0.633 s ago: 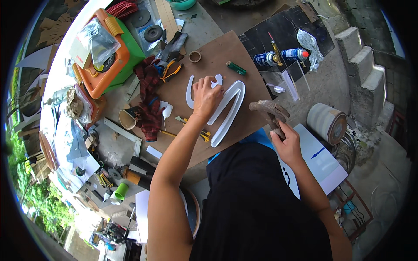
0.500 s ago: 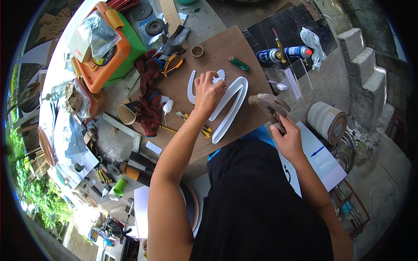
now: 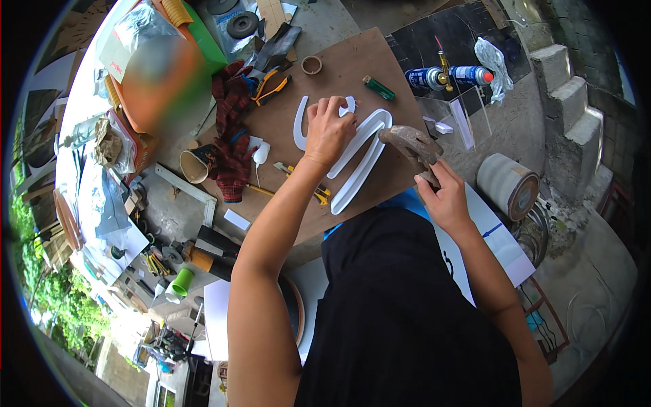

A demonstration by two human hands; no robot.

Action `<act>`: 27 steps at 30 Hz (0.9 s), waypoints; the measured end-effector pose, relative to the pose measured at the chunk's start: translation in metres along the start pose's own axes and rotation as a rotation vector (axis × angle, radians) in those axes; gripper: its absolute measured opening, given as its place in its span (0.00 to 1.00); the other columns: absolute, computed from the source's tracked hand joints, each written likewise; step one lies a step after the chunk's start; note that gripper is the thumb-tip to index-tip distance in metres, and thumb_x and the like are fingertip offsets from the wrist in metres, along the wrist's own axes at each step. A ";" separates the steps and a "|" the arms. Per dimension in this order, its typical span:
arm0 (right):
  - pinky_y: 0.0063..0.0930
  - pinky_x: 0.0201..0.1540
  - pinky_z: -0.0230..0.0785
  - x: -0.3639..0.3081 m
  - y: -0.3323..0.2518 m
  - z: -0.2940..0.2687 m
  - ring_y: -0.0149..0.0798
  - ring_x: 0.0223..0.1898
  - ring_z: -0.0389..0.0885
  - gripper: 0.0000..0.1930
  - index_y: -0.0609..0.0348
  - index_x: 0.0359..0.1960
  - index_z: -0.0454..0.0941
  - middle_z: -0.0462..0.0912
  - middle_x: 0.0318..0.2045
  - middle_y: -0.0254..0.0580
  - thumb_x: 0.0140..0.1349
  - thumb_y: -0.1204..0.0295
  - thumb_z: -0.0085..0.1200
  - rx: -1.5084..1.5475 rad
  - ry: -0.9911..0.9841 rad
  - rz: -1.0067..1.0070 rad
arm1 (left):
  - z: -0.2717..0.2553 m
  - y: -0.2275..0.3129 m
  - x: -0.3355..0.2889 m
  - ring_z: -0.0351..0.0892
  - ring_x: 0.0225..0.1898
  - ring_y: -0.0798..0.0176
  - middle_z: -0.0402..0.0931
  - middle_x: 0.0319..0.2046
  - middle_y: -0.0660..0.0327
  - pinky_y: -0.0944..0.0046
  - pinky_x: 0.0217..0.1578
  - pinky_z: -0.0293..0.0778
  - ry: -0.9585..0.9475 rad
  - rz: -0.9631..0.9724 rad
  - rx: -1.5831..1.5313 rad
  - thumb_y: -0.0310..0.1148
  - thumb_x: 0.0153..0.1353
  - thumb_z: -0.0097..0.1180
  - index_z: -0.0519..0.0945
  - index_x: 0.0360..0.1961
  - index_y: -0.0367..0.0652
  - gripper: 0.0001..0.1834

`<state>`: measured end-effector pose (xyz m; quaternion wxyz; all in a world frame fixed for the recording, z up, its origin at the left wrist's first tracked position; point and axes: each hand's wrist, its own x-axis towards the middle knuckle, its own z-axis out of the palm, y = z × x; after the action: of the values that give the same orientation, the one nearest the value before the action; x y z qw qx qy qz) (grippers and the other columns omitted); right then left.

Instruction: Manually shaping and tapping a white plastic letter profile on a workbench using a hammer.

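Observation:
My left hand (image 3: 330,132) is closed, fingers bent down over a white curved strip piece (image 3: 300,129) on the brown board (image 3: 369,61). What is between its fingertips is hidden. Beside it lies a larger white folded channel piece, shaped like a narrow arch (image 3: 358,182). In my right hand (image 3: 444,198) is a heavy, rusty metal tool with a curved, thick head (image 3: 415,144). That head overlaps the arch's upper right edge in view; whether they touch I cannot tell.
On the board lie a green lighter (image 3: 378,88), a small brown ring-shaped cup (image 3: 311,65), orange-handled pliers (image 3: 272,88), a yellow cutter (image 3: 321,195), a white glue bottle (image 3: 261,153) and a dark red checked glove (image 3: 230,169). Gas canisters (image 3: 468,74) lie beyond its right edge.
The rusty tool in my right hand has shifted left and up to the arch-shaped piece. My left hand stays over the curved white piece. The whole view has moved slightly.

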<state>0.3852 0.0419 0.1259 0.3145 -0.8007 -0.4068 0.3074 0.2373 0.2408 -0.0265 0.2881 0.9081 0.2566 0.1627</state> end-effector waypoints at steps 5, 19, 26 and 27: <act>0.40 0.40 0.74 0.019 0.013 0.018 0.57 0.36 0.81 0.16 0.71 0.51 0.77 0.78 0.38 0.54 0.63 0.78 0.60 -0.057 -0.034 -0.094 | -0.003 -0.002 0.005 0.72 0.55 0.52 0.75 0.51 0.60 0.51 0.56 0.66 -0.032 0.002 -0.019 0.28 0.46 0.70 0.87 0.31 0.51 0.09; 0.43 0.37 0.76 0.047 0.049 0.039 0.55 0.36 0.84 0.22 0.61 0.60 0.76 0.79 0.41 0.50 0.62 0.80 0.60 -0.121 -0.120 -0.284 | -0.011 -0.001 0.012 0.69 0.59 0.49 0.72 0.58 0.57 0.50 0.58 0.67 -0.160 -0.038 -0.031 0.29 0.44 0.73 0.89 0.35 0.48 0.13; 0.44 0.38 0.77 0.051 0.053 0.042 0.55 0.36 0.84 0.23 0.60 0.59 0.76 0.80 0.41 0.49 0.61 0.81 0.59 -0.144 -0.141 -0.308 | -0.010 0.000 0.014 0.71 0.58 0.50 0.74 0.57 0.55 0.52 0.55 0.68 -0.138 -0.018 0.006 0.29 0.47 0.69 0.90 0.34 0.46 0.10; 0.43 0.38 0.77 0.051 0.055 0.042 0.55 0.36 0.84 0.23 0.60 0.59 0.77 0.80 0.41 0.49 0.60 0.81 0.59 -0.144 -0.140 -0.311 | -0.009 0.001 0.013 0.72 0.57 0.51 0.75 0.56 0.55 0.53 0.54 0.69 -0.129 -0.004 0.021 0.29 0.50 0.66 0.89 0.33 0.44 0.08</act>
<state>0.4032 0.0700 0.0466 0.2712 -0.7253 -0.5674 0.2801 0.2441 0.2519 -0.0168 0.2947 0.9193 0.2408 0.1004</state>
